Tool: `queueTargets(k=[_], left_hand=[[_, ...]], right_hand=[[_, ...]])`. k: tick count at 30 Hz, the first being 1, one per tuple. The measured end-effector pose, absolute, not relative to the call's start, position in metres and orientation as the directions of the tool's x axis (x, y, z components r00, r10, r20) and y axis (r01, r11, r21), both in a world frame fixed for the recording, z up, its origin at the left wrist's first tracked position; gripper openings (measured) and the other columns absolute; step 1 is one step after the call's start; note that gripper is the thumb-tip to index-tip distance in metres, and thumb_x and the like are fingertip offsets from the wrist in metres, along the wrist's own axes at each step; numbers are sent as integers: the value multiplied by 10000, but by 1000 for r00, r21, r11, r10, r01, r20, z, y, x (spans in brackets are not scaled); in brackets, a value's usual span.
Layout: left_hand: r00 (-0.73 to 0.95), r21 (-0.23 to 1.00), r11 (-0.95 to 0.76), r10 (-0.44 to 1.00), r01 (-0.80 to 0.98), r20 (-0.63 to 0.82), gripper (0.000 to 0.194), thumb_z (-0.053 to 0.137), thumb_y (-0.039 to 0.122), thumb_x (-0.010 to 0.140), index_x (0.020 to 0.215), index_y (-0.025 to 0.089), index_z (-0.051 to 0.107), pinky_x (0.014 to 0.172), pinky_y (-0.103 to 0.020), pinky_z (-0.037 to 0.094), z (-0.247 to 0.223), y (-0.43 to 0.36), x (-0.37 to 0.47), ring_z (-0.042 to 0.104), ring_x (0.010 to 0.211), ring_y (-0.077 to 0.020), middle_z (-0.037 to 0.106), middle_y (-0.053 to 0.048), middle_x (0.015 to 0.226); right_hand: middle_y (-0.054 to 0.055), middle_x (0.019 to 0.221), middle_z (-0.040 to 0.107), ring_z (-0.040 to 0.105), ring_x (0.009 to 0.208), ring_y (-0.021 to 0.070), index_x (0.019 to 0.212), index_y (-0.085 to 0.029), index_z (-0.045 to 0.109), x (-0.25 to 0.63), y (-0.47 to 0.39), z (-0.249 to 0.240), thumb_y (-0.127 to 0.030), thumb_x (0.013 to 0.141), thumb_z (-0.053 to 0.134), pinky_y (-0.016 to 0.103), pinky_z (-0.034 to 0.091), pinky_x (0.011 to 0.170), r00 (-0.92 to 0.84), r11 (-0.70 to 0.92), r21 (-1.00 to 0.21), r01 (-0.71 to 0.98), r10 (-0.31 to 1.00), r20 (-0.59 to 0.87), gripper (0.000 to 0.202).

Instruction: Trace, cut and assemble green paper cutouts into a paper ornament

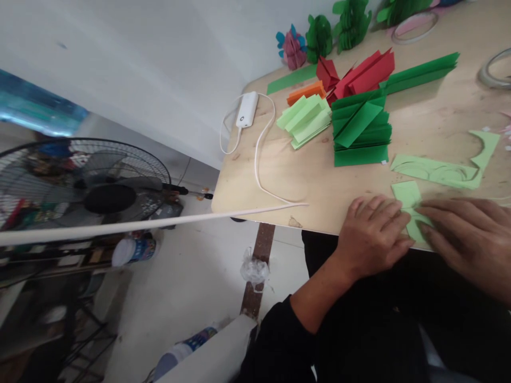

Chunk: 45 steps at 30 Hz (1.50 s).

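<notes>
A light green paper piece [407,194] lies at the table's front edge, between my two hands. On its left side my left hand [371,231] has bent fingers on the paper, the thumb close to the front edge. From the right, my right hand [475,234] holds the same piece, its long fingers and thumb on the paper's right side and partly covering it. Just behind is a light green offcut [439,171] with curved cuts. A dark green pleated paper stack [361,127] stands farther back, beside a light green folded paper stack [305,119].
Red folded papers [365,74], an orange stack [306,93] and green paper figures [319,37] sit toward the wall. A white power bank [247,109] trails a cable [159,221] off the left edge. Tape rolls [495,72] lie right. A fan [107,197] stands on the floor.
</notes>
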<state>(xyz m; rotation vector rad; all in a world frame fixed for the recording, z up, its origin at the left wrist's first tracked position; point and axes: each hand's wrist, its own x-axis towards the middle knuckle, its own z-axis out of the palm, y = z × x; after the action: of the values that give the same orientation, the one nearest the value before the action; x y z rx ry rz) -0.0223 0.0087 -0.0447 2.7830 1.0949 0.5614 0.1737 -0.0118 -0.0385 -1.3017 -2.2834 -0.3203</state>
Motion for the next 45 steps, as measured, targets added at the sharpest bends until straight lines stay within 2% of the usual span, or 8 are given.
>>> queueTargets(k=[13, 18, 25, 31, 39, 45], left_hand=[[653, 272, -728, 685, 629, 324, 433, 369, 433, 924, 1185, 162, 583, 1090, -402, 262, -46, 9, -22, 423, 1251, -211, 569, -26, 1303], [654, 308, -716, 697, 626, 293, 458, 343, 459, 929, 1161, 156, 595, 1103, -402, 250, -48, 10, -23, 411, 1277, -213, 557, -34, 1323], [653, 321, -701, 711, 636, 259, 460, 384, 482, 912, 1155, 153, 596, 1115, -406, 244, -47, 11, -23, 400, 1290, -215, 553, -51, 1330], [649, 331, -701, 712, 632, 268, 458, 391, 493, 909, 1127, 152, 607, 1109, -412, 266, -47, 11, -23, 406, 1284, -219, 562, -37, 1322], [629, 387, -678, 730, 624, 266, 430, 414, 463, 903, 1125, 149, 606, 1108, -388, 274, -45, 15, -23, 430, 1264, -202, 586, -46, 1300], [631, 355, -684, 727, 637, 270, 415, 424, 449, 903, 1128, 152, 605, 1109, -377, 281, -46, 15, -23, 419, 1276, -203, 570, -38, 1320]], right_hand=[[131, 1011, 659, 561, 882, 279, 1049, -146, 590, 172, -12, -38, -227, 793, 575, 396, 416, 703, -423, 495, -15, 869, 758, 497, 269], [134, 1025, 654, 557, 902, 288, 1051, -143, 588, 174, -11, -39, -233, 802, 561, 411, 426, 728, -441, 511, -20, 859, 760, 478, 265], [146, 1076, 622, 542, 977, 316, 1150, -126, 560, 179, -7, -39, -272, 826, 523, 411, 423, 717, -512, 548, 38, 835, 752, 414, 358], [119, 999, 615, 531, 899, 305, 1144, -147, 574, 180, -4, -40, -301, 827, 516, 393, 385, 662, -528, 541, 92, 836, 748, 403, 357], [122, 992, 616, 523, 923, 293, 1132, -141, 592, 180, -4, -40, -312, 848, 471, 387, 370, 671, -513, 531, 75, 844, 759, 401, 353], [132, 1034, 624, 527, 905, 281, 1135, -147, 598, 179, -3, -40, -331, 857, 447, 386, 365, 665, -517, 529, 93, 844, 754, 405, 366]])
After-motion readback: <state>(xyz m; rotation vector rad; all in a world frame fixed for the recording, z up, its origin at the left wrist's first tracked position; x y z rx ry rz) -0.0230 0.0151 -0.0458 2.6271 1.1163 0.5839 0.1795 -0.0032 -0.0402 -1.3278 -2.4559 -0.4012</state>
